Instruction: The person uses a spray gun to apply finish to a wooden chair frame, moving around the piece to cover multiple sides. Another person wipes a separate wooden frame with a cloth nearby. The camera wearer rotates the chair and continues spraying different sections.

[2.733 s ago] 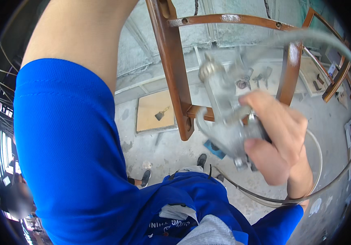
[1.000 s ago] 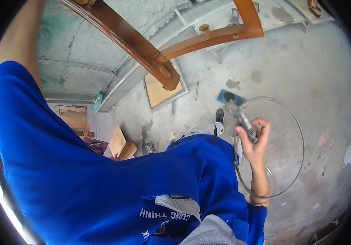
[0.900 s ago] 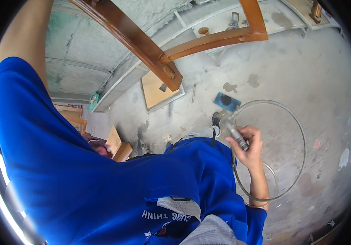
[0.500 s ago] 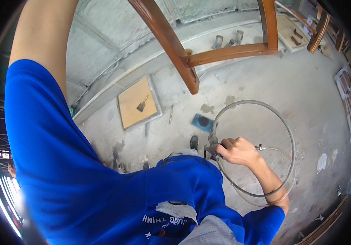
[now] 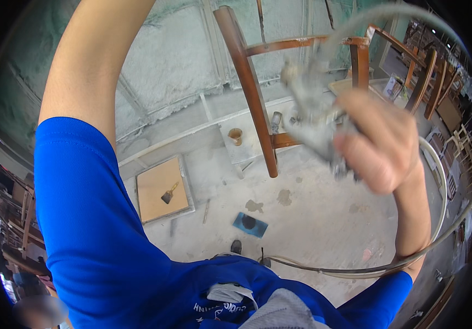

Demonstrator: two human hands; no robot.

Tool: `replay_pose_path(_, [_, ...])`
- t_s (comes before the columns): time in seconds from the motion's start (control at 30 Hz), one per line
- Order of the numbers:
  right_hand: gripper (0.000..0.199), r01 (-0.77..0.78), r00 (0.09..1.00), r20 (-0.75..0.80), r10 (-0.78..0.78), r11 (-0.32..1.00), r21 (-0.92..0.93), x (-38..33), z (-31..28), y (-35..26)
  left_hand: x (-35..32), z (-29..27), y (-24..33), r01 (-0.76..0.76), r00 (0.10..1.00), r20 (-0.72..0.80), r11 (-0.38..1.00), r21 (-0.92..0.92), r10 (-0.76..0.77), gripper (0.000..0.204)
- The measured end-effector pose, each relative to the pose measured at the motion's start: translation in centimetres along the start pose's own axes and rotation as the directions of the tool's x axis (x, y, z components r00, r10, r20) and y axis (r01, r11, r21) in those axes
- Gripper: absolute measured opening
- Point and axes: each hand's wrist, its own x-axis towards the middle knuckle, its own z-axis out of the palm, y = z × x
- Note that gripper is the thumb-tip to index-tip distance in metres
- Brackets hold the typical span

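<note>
My right hand (image 5: 381,140), smeared by motion, is closed round a metal spray gun (image 5: 310,107), raised at the right of the middle. From the gun a grey hose (image 5: 395,12) arcs over the top, and pale tubing (image 5: 439,186) runs down beside my right forearm. Just beyond the gun is a brown varnished wooden furniture frame (image 5: 255,104), with a slanting leg and crossbars; the gun hides part of it. My left arm (image 5: 85,71) reaches up out of the top edge, so its hand is out of sight.
A tan board (image 5: 151,203) lies on the floor at the left, with a flat paintbrush (image 5: 169,193) on it. A low white bench (image 5: 245,153) holds a brown cup (image 5: 235,136). Near my foot lies a blue sheet (image 5: 241,218). More wooden furniture (image 5: 453,90) stands at the far right.
My right hand has lifted the spray gun from beside my waist up to the wooden frame, carrying the hose with it. The view has tilted up, showing more of the frame.
</note>
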Motion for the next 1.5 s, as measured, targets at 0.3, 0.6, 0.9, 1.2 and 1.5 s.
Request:
replay_pose_path(0.3, [0.043,-0.496,0.731,-0.086,0.677,0.613,0.615,6.5,-0.5,6.1,1.3,0.0,-2.2,-0.012,0.989,0.136,0.945,-0.327,0.060,0.009])
replay_pose_path(0.6, [0.051,-0.807,0.408,0.341,0.847,0.160,0.569,9.6,-4.1,4.9,-0.5,-2.1,-0.5,0.055,0.965,0.261,0.954,-0.294,0.025,0.016])
replay_pose_path(0.9, [0.056,-0.930,0.168,0.470,0.866,-0.019,0.368,5.4,-3.5,5.3,-2.5,-5.2,1.8,0.131,0.936,0.350,0.960,-0.248,-0.038,0.019])
replay_pose_path(1.2, [0.048,-0.850,-0.126,0.799,0.588,-0.479,0.218,11.3,-6.7,7.0,-2.0,-5.0,1.8,0.155,0.921,0.381,0.973,-0.172,-0.079,0.019])
replay_pose_path(1.5, [0.038,-0.826,0.537,0.657,0.528,0.171,0.537,7.3,-4.5,5.3,-3.1,-6.8,1.9,0.135,0.921,0.385,0.973,-0.185,-0.055,0.017])
